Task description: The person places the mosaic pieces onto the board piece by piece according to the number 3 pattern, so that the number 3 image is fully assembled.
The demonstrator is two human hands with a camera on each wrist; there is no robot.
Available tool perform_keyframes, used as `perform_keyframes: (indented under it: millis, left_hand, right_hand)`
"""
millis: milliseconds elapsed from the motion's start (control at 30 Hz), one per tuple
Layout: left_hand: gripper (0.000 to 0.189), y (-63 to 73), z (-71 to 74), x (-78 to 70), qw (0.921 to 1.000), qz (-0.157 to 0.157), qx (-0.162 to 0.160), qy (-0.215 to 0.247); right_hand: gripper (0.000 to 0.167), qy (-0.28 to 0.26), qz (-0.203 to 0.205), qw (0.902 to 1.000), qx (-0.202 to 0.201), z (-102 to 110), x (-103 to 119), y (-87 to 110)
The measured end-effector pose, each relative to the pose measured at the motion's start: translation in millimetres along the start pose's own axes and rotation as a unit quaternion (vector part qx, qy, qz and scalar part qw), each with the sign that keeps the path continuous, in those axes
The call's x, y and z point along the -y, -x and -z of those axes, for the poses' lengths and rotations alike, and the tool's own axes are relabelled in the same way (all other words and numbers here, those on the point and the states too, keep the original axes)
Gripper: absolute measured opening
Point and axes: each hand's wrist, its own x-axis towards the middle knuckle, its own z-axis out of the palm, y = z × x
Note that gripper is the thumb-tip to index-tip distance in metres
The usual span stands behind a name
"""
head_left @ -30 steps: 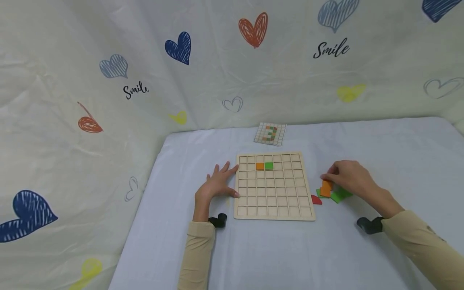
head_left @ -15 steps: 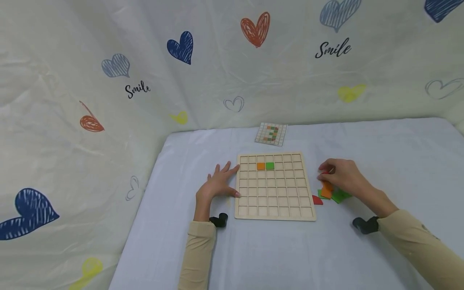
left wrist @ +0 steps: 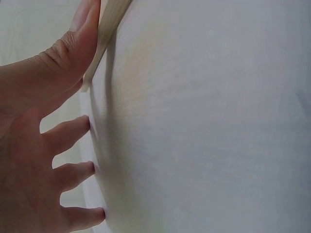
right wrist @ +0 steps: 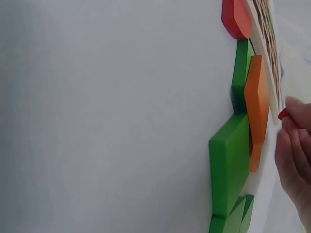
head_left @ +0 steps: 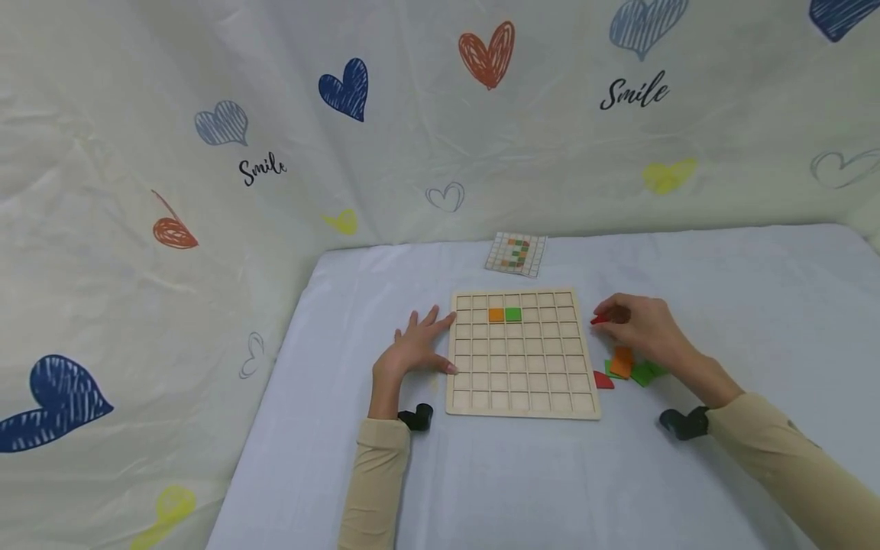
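Observation:
A wooden grid board (head_left: 516, 363) lies flat on the cloth, with an orange square tile (head_left: 496, 315) and a green square tile (head_left: 512, 314) side by side in its upper rows. My left hand (head_left: 412, 349) rests at the board's left edge, fingers spread, thumb touching the rim. Between thumb and fingers my right hand (head_left: 642, 325) pinches a small red piece (head_left: 598, 319), just off the board's right side. Its exact shape is mostly covered by the fingers. Below that hand lie orange tiles (right wrist: 257, 97), green tiles (right wrist: 231, 167) and a red rounded piece (head_left: 603, 380).
A pattern card (head_left: 516, 253) with a coloured grid lies behind the board. Dark wrist-camera mounts (head_left: 684, 424) hang beneath the sleeves. A printed cloth wall (head_left: 385, 153) rises behind the white-covered table (head_left: 309, 458).
My right hand has lifted from the tile pile and moved left toward the board, now with the red piece in its fingertips. My left hand stays at the board's edge.

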Motion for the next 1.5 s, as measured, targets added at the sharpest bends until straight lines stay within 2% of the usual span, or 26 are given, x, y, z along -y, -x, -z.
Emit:
perform_keyframes:
  millis: [367, 533, 800, 1067, 1233, 1500]
  left_hand:
    - [0.103, -1.2, 0.5, 0.3, 1.0, -0.001, -0.003, 0.001]
    - [0.103, -0.4, 0.7, -0.2, 1.0, -0.001, -0.003, 0.002]
    - [0.104, -0.7, 1.6, -0.3, 1.0, -0.002, -0.003, -0.001]
    - [0.104, 0.4, 0.9, -0.8, 1.0, 0.001, -0.002, 0.0]
    - [0.103, 0.1, 1.6, -1.6, 1.0, 0.0, -0.004, 0.0]
    - [0.104, -1.3, -0.5, -1.1, 1.0, -0.004, 0.007, 0.004]
  right_hand:
    - [0.031, -0.013, -0.016, 0.9988, 0.044, -8, 16, -13.9]
    - [0.03, -0.018, -0.004, 0.9986, 0.049, -12, 16, -21.3]
    - [0.025, -0.035, -0.013, 0.997, 0.068, -22, 26, -37.1]
    - [0.023, -0.021, 0.04, 0.9962, 0.075, -30, 39, -51.0]
    - [0.022, -0.025, 0.036, 0.996, 0.078, -38, 45, -58.9]
    - [0.012, -0.023, 0.035, 0.9952, 0.088, -47, 48, -66.9]
